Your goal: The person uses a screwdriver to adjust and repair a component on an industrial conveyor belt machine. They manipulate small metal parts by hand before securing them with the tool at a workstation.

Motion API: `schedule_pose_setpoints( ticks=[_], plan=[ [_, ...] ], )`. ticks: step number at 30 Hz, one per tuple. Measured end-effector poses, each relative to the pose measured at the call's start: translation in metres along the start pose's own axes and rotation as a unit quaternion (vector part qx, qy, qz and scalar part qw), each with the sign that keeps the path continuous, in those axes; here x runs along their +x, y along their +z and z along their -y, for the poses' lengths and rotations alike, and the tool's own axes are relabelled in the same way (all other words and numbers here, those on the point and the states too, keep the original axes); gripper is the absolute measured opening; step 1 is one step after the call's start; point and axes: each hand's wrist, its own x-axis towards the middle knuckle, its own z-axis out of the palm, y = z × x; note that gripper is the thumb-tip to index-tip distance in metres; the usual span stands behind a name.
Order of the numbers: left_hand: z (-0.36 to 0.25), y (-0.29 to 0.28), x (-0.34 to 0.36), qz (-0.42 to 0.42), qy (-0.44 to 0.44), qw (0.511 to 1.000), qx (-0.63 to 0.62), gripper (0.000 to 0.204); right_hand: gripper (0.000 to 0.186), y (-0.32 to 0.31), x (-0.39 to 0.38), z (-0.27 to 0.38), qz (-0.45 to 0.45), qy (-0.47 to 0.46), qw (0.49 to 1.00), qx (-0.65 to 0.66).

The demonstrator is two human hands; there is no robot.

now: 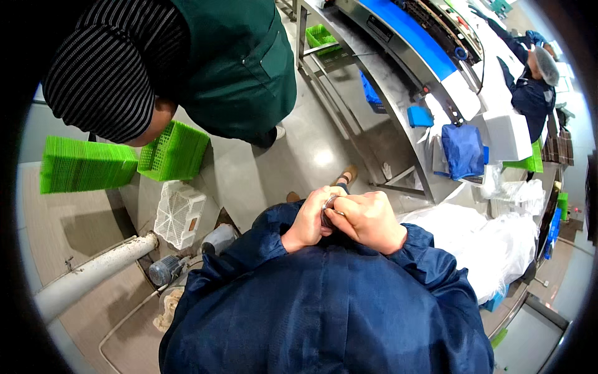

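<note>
Both hands meet just above blue sleeves — left hand & right hand, each grip curled tight on a small metal ring betw. them; beyond ring, grey floor; farther, green baskets, conveyor w/ blue belt.

i'm looking into a factory packing floor: a long stainless-steel conveyor line with a blue belt, stacks of bright green plastic mesh crates, a grey concrete floor, and workers in dark blue work coats and hair nets.
</note>
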Motion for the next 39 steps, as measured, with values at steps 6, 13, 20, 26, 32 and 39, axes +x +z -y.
schedule_pose_setpoints(
  ticks=[6,13,20,26,32,39],
  plan=[
    [-0.012,-0.004,0.018,-0.025,-0.014,0.999,-0.022,0.044,0.016,0.006,0.013,-0.019,-0.023,0.007,1.0,-0.014],
    [-0.035,-0.025,0.051,0.055,-0.036,0.993,-0.102,0.049,0.012,-0.041,0.028,-0.036,-0.053,-0.072,0.996,0.032],
    [-0.065,-0.016,0.07,0.272,-0.093,0.948,-0.136,0.066,0.022,-0.054,-0.003,-0.066,-0.165,0.299,0.749,0.567],
    [-0.045,-0.034,0.103,0.205,-0.17,0.964,0.01,0.058,0.026,-0.044,0.026,-0.056,-0.035,0.291,0.849,0.439],
    [-0.067,-0.011,0.157,0.249,-0.24,0.937,0.057,0.075,0.028,-0.06,0.032,-0.109,-0.009,0.325,0.827,0.458],
    [-0.113,0.022,0.232,0.161,-0.153,0.953,0.205,0.066,0.023,-0.076,0.055,-0.201,-0.134,0.383,0.711,0.574]
  ],
)
